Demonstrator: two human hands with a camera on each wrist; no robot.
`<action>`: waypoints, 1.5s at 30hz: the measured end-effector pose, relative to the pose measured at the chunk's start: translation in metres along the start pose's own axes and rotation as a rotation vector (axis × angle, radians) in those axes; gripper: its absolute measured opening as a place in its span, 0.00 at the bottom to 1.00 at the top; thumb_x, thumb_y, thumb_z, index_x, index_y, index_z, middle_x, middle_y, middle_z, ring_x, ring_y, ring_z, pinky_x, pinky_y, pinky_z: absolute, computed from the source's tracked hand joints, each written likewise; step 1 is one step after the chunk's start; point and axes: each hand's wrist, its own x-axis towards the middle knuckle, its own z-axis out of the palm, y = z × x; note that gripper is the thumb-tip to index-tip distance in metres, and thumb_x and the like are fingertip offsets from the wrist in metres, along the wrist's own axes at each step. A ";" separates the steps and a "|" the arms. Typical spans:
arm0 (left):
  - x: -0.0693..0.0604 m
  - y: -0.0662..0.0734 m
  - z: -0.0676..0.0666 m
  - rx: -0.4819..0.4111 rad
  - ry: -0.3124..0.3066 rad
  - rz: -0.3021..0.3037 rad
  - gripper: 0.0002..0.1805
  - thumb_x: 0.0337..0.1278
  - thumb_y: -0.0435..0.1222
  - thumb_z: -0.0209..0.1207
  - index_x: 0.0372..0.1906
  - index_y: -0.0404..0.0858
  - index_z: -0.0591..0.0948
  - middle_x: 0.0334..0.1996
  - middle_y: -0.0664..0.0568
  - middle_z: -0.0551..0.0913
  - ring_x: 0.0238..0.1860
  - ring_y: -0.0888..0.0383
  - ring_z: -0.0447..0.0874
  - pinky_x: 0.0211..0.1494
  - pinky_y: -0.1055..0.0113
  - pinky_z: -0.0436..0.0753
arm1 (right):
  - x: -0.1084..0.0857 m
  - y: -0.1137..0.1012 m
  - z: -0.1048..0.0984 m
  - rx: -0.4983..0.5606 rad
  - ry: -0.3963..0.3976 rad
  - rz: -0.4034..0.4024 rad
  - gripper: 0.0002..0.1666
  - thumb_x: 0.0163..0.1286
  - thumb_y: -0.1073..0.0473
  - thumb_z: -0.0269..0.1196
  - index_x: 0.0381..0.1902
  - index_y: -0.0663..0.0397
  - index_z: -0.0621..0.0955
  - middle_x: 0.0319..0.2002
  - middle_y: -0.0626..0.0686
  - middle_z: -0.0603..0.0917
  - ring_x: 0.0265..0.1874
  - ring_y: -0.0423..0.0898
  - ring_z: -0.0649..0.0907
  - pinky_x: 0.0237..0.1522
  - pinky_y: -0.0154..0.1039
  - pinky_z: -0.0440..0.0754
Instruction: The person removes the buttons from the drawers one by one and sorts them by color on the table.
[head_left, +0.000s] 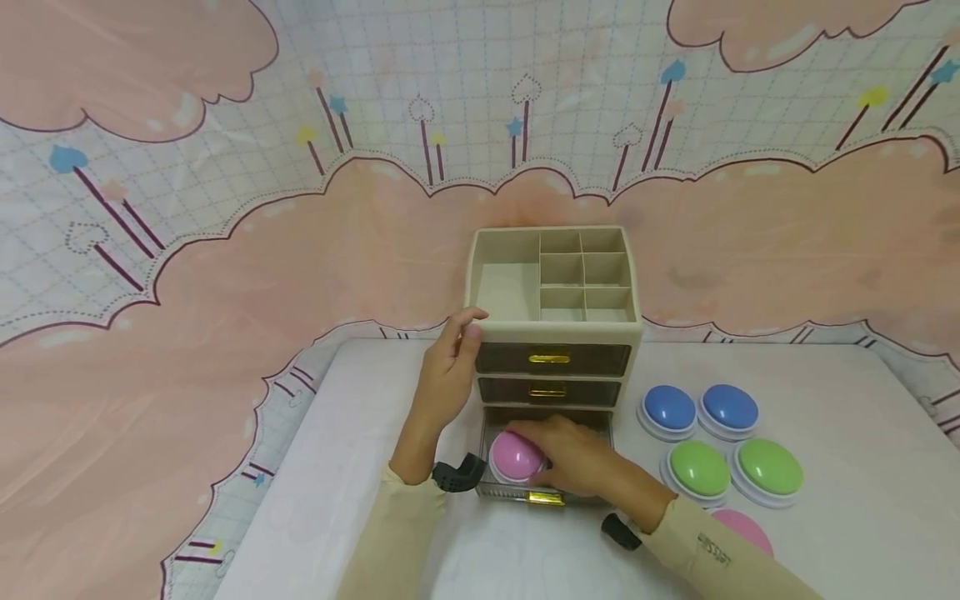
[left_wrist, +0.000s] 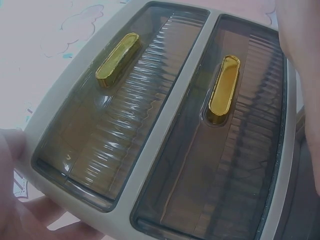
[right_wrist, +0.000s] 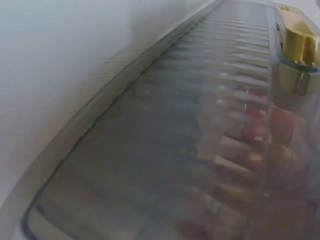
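Observation:
A cream desktop organizer point(head_left: 555, 333) with smoky drawers stands on the table, its lowest drawer point(head_left: 498, 493) pulled out. In that drawer sits a pink dome-topped button point(head_left: 516, 455) on a white base. My right hand point(head_left: 573, 454) reaches into the drawer and grips this button from its right side, thumb toward the front. The left hand point(head_left: 448, 367) holds the organizer's upper left corner; its fingers point(left_wrist: 45, 210) bend round the side in the left wrist view. Close up, the right wrist view shows the clear drawer front and its gold handle point(right_wrist: 300, 40).
Right of the organizer lie two blue buttons point(head_left: 670, 408), two green ones point(head_left: 699, 468) and another pink button point(head_left: 744, 531), partly behind the right sleeve. Divided compartments point(head_left: 583, 269) top the organizer. A patterned cloth point(head_left: 337, 242) hangs behind the white table point(head_left: 337, 417).

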 end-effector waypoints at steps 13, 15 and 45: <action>0.000 0.000 0.000 0.002 0.002 -0.003 0.14 0.81 0.41 0.47 0.63 0.49 0.74 0.62 0.47 0.78 0.51 0.48 0.77 0.62 0.46 0.79 | 0.004 0.003 0.012 0.018 0.084 0.075 0.42 0.52 0.44 0.81 0.64 0.44 0.79 0.53 0.52 0.87 0.53 0.52 0.84 0.52 0.52 0.83; 0.000 0.000 0.000 0.002 0.003 -0.003 0.14 0.81 0.40 0.47 0.63 0.49 0.74 0.63 0.47 0.78 0.51 0.48 0.77 0.62 0.46 0.79 | 0.004 0.003 0.013 0.017 0.103 0.067 0.42 0.50 0.45 0.82 0.62 0.45 0.80 0.50 0.51 0.88 0.49 0.50 0.85 0.50 0.49 0.84; 0.000 -0.001 0.000 0.010 -0.011 0.004 0.15 0.82 0.42 0.45 0.64 0.47 0.73 0.54 0.45 0.78 0.47 0.50 0.75 0.57 0.52 0.78 | -0.062 0.009 -0.064 0.124 0.253 0.298 0.46 0.47 0.31 0.79 0.62 0.44 0.83 0.46 0.50 0.90 0.41 0.45 0.87 0.39 0.40 0.87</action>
